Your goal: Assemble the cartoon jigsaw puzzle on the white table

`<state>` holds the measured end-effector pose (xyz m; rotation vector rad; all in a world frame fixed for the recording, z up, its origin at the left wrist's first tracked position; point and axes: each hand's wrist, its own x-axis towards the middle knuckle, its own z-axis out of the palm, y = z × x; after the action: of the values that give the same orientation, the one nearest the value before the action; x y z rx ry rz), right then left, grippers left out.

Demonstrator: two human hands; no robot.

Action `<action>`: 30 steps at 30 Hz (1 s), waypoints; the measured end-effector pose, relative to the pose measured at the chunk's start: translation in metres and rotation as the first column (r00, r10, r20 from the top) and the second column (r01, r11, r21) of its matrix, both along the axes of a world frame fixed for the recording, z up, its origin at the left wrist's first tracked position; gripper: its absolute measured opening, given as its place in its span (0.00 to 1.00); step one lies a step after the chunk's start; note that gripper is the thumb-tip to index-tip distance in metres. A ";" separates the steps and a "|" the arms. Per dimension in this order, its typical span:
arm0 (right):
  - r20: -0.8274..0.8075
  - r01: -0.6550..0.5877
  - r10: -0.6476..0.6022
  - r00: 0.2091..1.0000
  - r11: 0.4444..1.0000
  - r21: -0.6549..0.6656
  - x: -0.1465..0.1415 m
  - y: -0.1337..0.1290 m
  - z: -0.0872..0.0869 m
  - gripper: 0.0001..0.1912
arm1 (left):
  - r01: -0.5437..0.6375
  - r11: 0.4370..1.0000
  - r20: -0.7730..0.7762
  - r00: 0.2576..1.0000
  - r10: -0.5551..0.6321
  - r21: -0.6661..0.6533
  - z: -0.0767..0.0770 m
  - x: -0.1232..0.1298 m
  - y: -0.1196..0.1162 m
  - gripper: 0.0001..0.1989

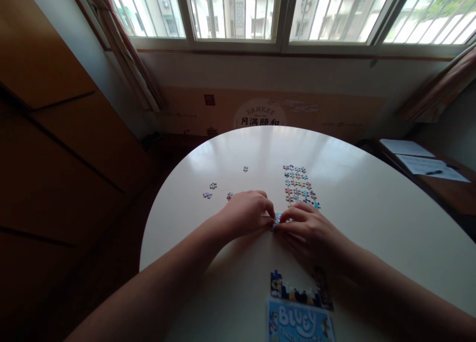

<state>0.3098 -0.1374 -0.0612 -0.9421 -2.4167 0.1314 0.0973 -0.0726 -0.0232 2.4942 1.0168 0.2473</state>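
Observation:
Near the middle of the white table [223, 292], my left hand [253, 208] and my right hand [307, 220] meet fingertip to fingertip. Between them is a small light blue cluster of puzzle pieces [277, 219], partly covered by my fingers. Both hands pinch at its edges, the left from the left side and the right from the right side. Just beyond my right hand lie rows of loose puzzle pieces [297, 184]. A partly joined puzzle section [297, 293] with dark pieces lies nearer to me, directly above a blue Bluey picture [301, 322].
Several loose pieces lie to the left, among them one piece [213, 185] and another [245, 169] farther back. A brown side table [455, 188] with papers [427, 166] and a pen stands at the right. Windows and a wall are beyond the table's far edge.

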 end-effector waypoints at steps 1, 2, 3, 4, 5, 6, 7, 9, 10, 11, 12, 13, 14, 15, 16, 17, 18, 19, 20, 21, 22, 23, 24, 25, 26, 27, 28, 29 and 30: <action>0.011 0.005 -0.005 1.000 1.000 -0.013 0.000 -0.001 0.001 0.10 | -0.004 1.000 -0.001 1.000 0.004 0.001 0.000 0.000 0.000 0.07; 0.021 0.010 -0.010 1.000 1.000 -0.027 0.000 -0.001 0.002 0.10 | -0.009 1.000 -0.003 1.000 0.009 0.003 0.000 0.001 0.000 0.06; 0.033 0.015 -0.014 0.999 0.999 -0.040 0.000 -0.002 0.003 0.10 | -0.012 1.000 -0.005 1.000 0.012 0.005 0.001 0.001 -0.001 0.06; 0.045 0.019 -0.017 0.999 0.998 -0.052 0.000 -0.003 0.004 0.10 | -0.015 1.000 -0.008 1.000 0.015 0.008 0.001 0.001 -0.001 0.06; 0.057 0.023 -0.020 0.998 0.998 -0.061 0.000 -0.004 0.005 0.10 | -0.018 1.000 -0.012 1.000 0.018 0.010 0.001 0.001 -0.001 0.06; 0.070 0.029 -0.024 0.997 0.997 -0.070 0.001 -0.005 0.006 0.10 | -0.019 1.000 -0.016 1.000 0.020 0.011 0.002 0.001 -0.002 0.06; 0.083 0.038 -0.031 0.996 0.996 -0.081 0.001 -0.006 0.008 0.10 | -0.022 1.000 -0.019 1.000 0.022 0.012 0.002 0.001 -0.002 0.06; 0.113 0.059 -0.047 0.992 0.992 -0.108 0.001 -0.008 0.010 0.10 | -0.028 0.999 -0.027 0.999 0.028 0.017 0.001 0.001 -0.002 0.06; 0.126 0.067 -0.052 0.991 0.991 -0.120 0.001 -0.009 0.011 0.10 | -0.031 0.999 -0.029 0.999 0.032 0.022 0.001 0.001 -0.002 0.06; 0.136 0.072 -0.055 0.989 0.989 -0.129 0.001 -0.010 0.011 0.10 | -0.036 0.999 -0.030 0.999 0.037 0.029 0.001 0.001 -0.002 0.06; 0.142 0.074 -0.055 0.988 0.988 -0.133 0.000 -0.010 0.012 0.10 | -0.040 0.999 -0.030 0.999 0.041 0.033 0.000 0.001 -0.002 0.06; 0.142 0.070 -0.052 0.989 0.989 -0.130 0.000 -0.011 0.013 0.11 | -0.043 0.999 -0.028 0.999 0.044 0.034 0.000 0.001 -0.003 0.06; 0.137 0.065 -0.048 0.989 0.990 -0.123 0.001 -0.011 0.013 0.11 | -0.043 0.999 -0.027 0.999 0.044 0.029 0.001 0.002 -0.003 0.06; 0.124 0.060 -0.046 0.991 0.992 -0.109 0.002 -0.012 0.014 0.11 | -0.043 0.999 -0.028 0.999 0.044 0.020 0.001 0.002 -0.004 0.06; 0.100 0.060 -0.051 0.994 0.994 -0.087 0.003 -0.011 0.014 0.11 | -0.042 0.999 -0.030 0.999 0.042 0.009 0.002 0.002 -0.004 0.06; 0.065 0.067 -0.063 0.996 0.996 -0.059 0.006 -0.011 0.016 0.11 | -0.041 0.999 -0.033 0.999 0.041 -0.002 0.003 0.003 -0.005 0.06; 0.018 0.085 -0.085 0.996 0.996 -0.027 0.010 -0.009 0.017 0.12 | -0.043 0.999 -0.038 0.998 0.043 -0.017 0.004 0.003 -0.004 0.07; -0.037 0.115 -0.115 0.993 0.993 0.005 0.015 -0.008 0.019 0.12 | -0.047 0.998 -0.041 0.998 0.045 -0.037 0.004 0.003 -0.004 0.07; -0.097 0.155 -0.151 0.984 0.987 0.036 0.020 -0.006 0.021 0.12 | -0.049 0.997 -0.040 0.998 0.046 -0.064 0.004 0.003 -0.003 0.08; -0.152 0.198 -0.186 0.971 0.978 0.063 0.026 -0.004 0.023 0.11 | -0.049 0.994 -0.030 0.998 0.047 -0.095 0.004 0.002 -0.001 0.08; -0.198 0.238 -0.218 0.956 0.967 0.086 0.031 -0.002 0.025 0.11 | -0.050 0.990 -0.013 0.999 0.048 -0.131 0.004 0.002 0.001 0.09; -0.234 0.272 -0.242 0.942 0.956 0.107 0.036 0.000 0.026 0.10 | -0.052 0.985 0.009 0.998 0.054 -0.165 0.003 0.000 0.003 0.09; -0.261 0.299 -0.259 0.930 0.946 0.124 0.040 0.003 0.027 0.09 | -0.055 0.980 0.032 0.998 0.063 -0.192 0.003 -0.001 0.005 0.09; -0.279 0.316 -0.270 0.921 0.939 0.137 0.044 0.005 0.027 0.09 | -0.061 0.976 0.048 0.996 0.073 -0.210 0.002 -0.002 0.007 0.09; -0.291 0.326 -0.275 0.916 0.934 0.145 0.046 0.006 0.026 0.09 | -0.070 0.973 0.053 0.995 0.083 -0.220 0.002 -0.004 0.009 0.08; -0.299 0.330 -0.276 0.914 0.932 0.150 0.047 0.008 0.024 0.09 | -0.077 0.972 0.047 0.995 0.089 -0.223 0.001 -0.006 0.010 0.08; -0.309 0.332 -0.274 0.911 0.931 0.153 0.048 0.009 0.022 0.09 | -0.078 0.972 0.031 0.996 0.087 -0.223 0.002 -0.007 0.010 0.08; -0.324 0.335 -0.273 0.906 0.930 0.152 0.049 0.010 0.020 0.09 | -0.070 0.972 0.012 0.997 0.074 -0.225 0.002 -0.009 0.011 0.09; -0.349 0.343 -0.277 0.895 0.928 0.145 0.049 0.010 0.017 0.09 | -0.054 0.972 -0.006 0.999 0.054 -0.230 0.003 -0.010 0.010 0.09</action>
<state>0.3587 -0.1275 -0.0437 -1.1035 -1.9105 -0.0741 0.0871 -0.0623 -0.0201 2.2605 1.0504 0.1377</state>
